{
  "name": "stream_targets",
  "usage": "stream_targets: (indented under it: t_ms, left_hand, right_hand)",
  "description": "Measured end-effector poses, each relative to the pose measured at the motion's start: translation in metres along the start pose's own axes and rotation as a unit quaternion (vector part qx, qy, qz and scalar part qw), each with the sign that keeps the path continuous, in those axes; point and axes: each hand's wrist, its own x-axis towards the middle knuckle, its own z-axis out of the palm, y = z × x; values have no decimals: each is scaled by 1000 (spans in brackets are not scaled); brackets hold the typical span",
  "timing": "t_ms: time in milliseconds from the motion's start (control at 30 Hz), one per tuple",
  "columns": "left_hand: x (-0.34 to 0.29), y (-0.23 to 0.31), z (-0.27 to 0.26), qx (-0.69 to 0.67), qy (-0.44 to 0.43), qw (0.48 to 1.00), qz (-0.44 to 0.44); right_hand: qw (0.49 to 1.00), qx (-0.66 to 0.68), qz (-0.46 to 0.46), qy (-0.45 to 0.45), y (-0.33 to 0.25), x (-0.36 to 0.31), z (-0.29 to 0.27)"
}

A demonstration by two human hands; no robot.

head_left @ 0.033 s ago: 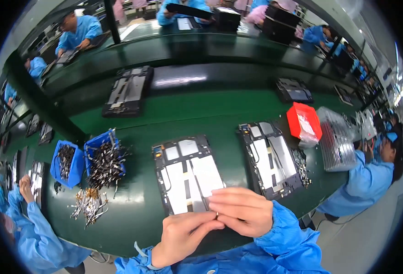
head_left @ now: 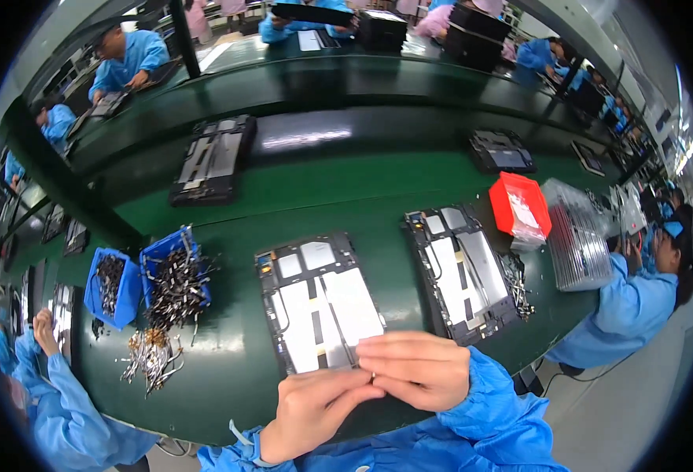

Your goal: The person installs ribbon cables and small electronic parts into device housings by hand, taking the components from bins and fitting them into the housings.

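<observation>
My left hand (head_left: 312, 411) and my right hand (head_left: 415, 371) meet at the fingertips over the near end of an opened tablet-like device (head_left: 299, 311). Both pinch at a tiny part between them, mostly hidden by the fingers and too small to name. The device lies flat, showing silvery-white battery panels, a black frame and a dark strip down its middle. To its right lies a second device (head_left: 460, 271) of the same kind, its near edge close to my right hand.
On the left stand two blue bins (head_left: 117, 307) of small dark parts, with a pile of short cables (head_left: 151, 358) in front. A red bin (head_left: 519, 206) and stacked clear trays (head_left: 578, 244) stand at right. Further devices (head_left: 214, 161) lie at the back. Co-workers sit at both sides.
The view has shifted slightly, so the devices and bins sit a little further left in it. My hands stay pinched together, the fingertips now hiding more of the small part.
</observation>
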Motion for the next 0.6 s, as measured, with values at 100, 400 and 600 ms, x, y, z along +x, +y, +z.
stream_targets:
  t_ms: [100,400,600]
  left_hand:
    - [9,9,6,25,-34,996,77]
    - [18,2,33,11,-62,998,16]
    - [8,-4,47,-67,-51,994,-75]
  right_hand:
    - [997,78,28,1,4,-15,-9]
    - [964,153,162,147,16,-30,-16]
    - [990,-37,88,102,11,-34,-22]
